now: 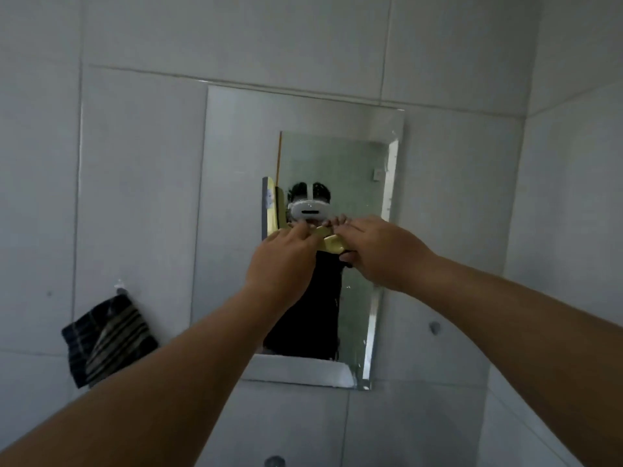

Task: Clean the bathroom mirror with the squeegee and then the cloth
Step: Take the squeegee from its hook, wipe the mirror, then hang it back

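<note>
Cloth, dark with pale stripes and a soft, crumpled fold, hangs from a small clear hook on the wall at the lower left of the frame, well apart from both hands. The wall around it is large, smooth, pale grey tiles with thin joints. Toward the centre sits the mirror, a frameless rectangular pane with a bevelled edge, flat against the tiles; its glass carries small specks and droplets near the right edge. The left hand reaches up from the lower left, fingers curled around the yellow plastic handle of the squeegee, which lies in front of the mirror's middle. The squeegee's long straight blade stands nearly upright at the left of the hands, against the glass or just in front of it; contact cannot be told. The right hand comes in from the right, its fingers bent over the handle's other end, so both hands grasp the same tool. Lower right, a small round grey mark sits on a tile.
</note>
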